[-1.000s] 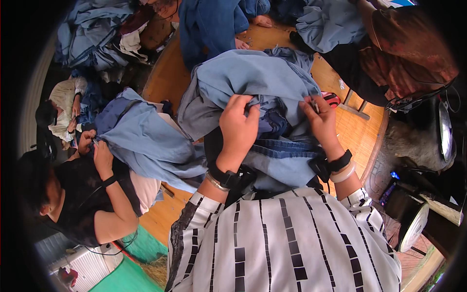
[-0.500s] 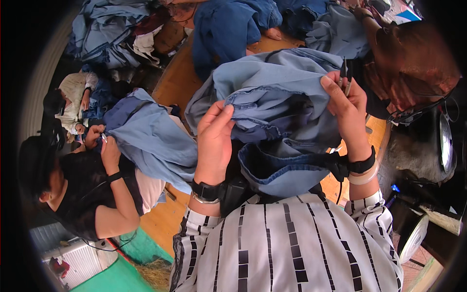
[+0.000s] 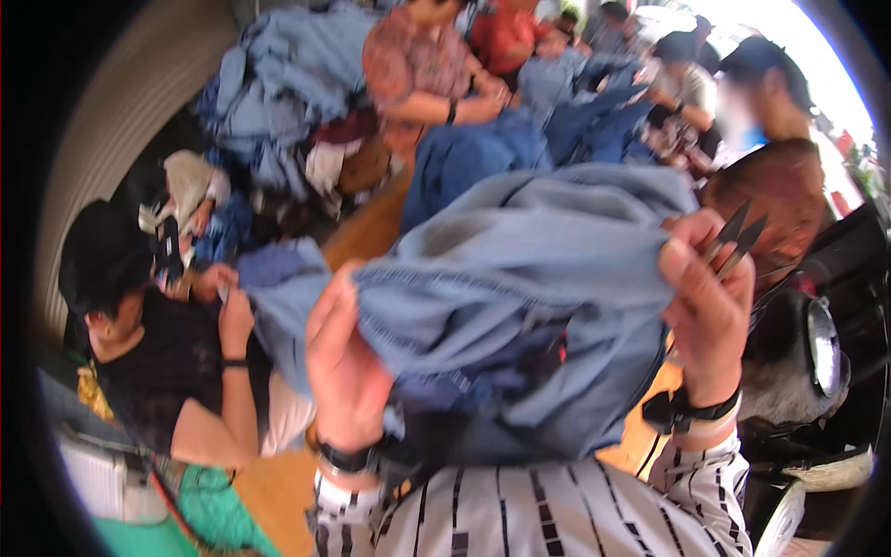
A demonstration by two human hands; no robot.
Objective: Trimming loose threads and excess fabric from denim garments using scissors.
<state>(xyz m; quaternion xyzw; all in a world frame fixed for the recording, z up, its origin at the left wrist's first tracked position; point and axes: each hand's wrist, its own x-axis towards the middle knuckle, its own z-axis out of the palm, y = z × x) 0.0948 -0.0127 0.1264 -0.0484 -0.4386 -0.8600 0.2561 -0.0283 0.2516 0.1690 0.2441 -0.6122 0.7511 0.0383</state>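
Observation:
A light blue denim garment [image 3: 529, 265] with thick seams is stretched in front of my chest, raised between both hands. My left hand [image 3: 348, 367], smeared by motion, pinches its left edge with the thumb up. On the other side, my right hand [image 3: 710, 311] is closed on the garment's right edge between thumb and fingers. Tucked in that same hand is a small pair of thread snips [image 3: 736, 237], its two pointed blades sticking up apart. The lower folds of the garment hang toward my lap, and the fingers behind the cloth are partly hidden.
A co-worker in a black top [image 3: 176, 371] handles light blue cloth at my left. Other people sit across from me around piles of denim [image 3: 278, 84]. A wooden tabletop [image 3: 278, 492] shows at lower left. Dark machinery with a round metal disc [image 3: 823, 334] stands at right.
Both my hands have moved apart and lower in view, spreading the garment wider. My view has tilted up, bringing more people across from me into sight. The snips now point up and right.

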